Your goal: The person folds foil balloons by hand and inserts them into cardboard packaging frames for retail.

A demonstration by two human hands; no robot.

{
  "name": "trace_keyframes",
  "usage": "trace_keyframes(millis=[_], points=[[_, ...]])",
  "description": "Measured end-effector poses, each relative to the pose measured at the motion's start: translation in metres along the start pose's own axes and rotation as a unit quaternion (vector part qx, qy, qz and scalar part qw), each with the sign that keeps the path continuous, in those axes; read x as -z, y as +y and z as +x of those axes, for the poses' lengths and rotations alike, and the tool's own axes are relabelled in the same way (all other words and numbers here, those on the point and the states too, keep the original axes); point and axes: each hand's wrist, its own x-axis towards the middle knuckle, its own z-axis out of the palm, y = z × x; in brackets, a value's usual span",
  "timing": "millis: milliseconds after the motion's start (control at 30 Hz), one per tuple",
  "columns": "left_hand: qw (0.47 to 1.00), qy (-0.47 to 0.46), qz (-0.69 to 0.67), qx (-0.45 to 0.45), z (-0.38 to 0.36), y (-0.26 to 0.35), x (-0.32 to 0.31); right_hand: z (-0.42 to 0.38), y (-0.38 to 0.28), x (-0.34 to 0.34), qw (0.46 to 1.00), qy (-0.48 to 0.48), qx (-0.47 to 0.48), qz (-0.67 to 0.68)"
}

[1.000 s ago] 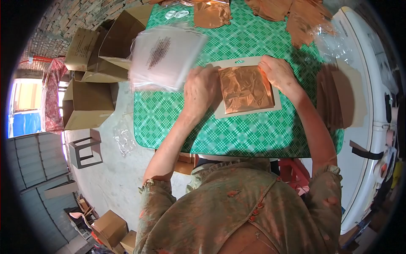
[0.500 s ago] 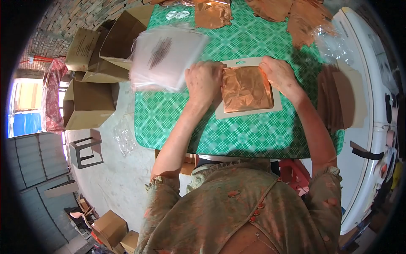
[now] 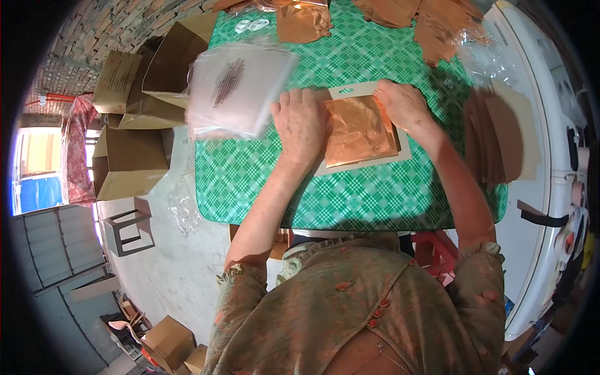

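A folded copper-coloured foil sheet [image 3: 359,134] lies on a beige card [image 3: 405,152] with a hang slot at its top edge. My left hand [image 3: 301,125] is at the left side of the foil, fingers bent and thumb along its edge; it covers that part of the card. At the upper right corner, my right hand [image 3: 401,107] has its fingers bent together on the foil's edge. Both fingertips are partly hidden. Left of my hands sits a stack of clear plastic bags [image 3: 240,84] with dark print.
More copper-coloured foil [image 3: 303,22] lies at the far side of the green checked tablecloth [image 3: 250,181]. Crumpled clear plastic [image 3: 484,56] and a pile of beige cards [image 3: 512,131] are on the right. Open cardboard boxes [image 3: 134,156] stand left of the table.
The foil's surface looks smoother and less creased than before. My left hand has shifted slightly down its left side, while my right hand stays at the upper right. The whole view has shifted a little.
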Motion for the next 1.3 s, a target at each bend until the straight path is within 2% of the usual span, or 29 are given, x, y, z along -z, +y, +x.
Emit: trace_keyframes(millis=[100,200,300,400,533,700,800,900,1100,1133,1300], points=[[0.997,-0.051,-0.061,-0.02,0.001,0.008,0.013,-0.004,-0.006,0.001,1.0,0.012,0.011,-0.004],[0.983,-0.018,-0.14,-0.116,-0.001,0.026,0.013,-0.002,-0.01,0.004,0.999,-0.002,-0.012,-0.04],[0.969,-0.066,-0.178,-0.155,-0.008,0.04,0.007,0.0,-0.005,0.0,0.999,-0.022,-0.021,-0.025],[0.97,-0.108,-0.126,-0.178,-0.017,0.039,-0.001,-0.001,-0.002,0.001,0.999,-0.001,0.024,-0.044],[0.969,-0.138,-0.079,-0.187,-0.017,0.04,0.0,0.001,0.006,-0.008,0.998,0.031,0.039,-0.048],[0.968,-0.142,-0.081,-0.188,-0.018,0.04,-0.001,0.0,0.008,-0.011,0.996,0.049,0.053,-0.046],[0.968,-0.141,-0.084,-0.19,-0.018,0.039,-0.002,-0.005,0.001,-0.004,0.999,0.039,0.009,-0.037],[0.968,-0.137,-0.088,-0.192,-0.017,0.039,-0.002,-0.018,0.008,-0.006,0.979,0.172,0.107,-0.034],[0.966,-0.129,-0.091,-0.205,-0.016,0.038,-0.003,-0.061,0.0,-0.022,0.951,0.121,0.246,-0.143],[0.965,-0.123,-0.089,-0.211,-0.016,0.038,-0.003,-0.066,0.005,-0.031,0.962,0.068,0.226,-0.136],[0.966,-0.109,-0.088,-0.216,-0.017,0.037,-0.003,-0.069,0.009,-0.032,0.968,0.054,0.187,-0.156]])
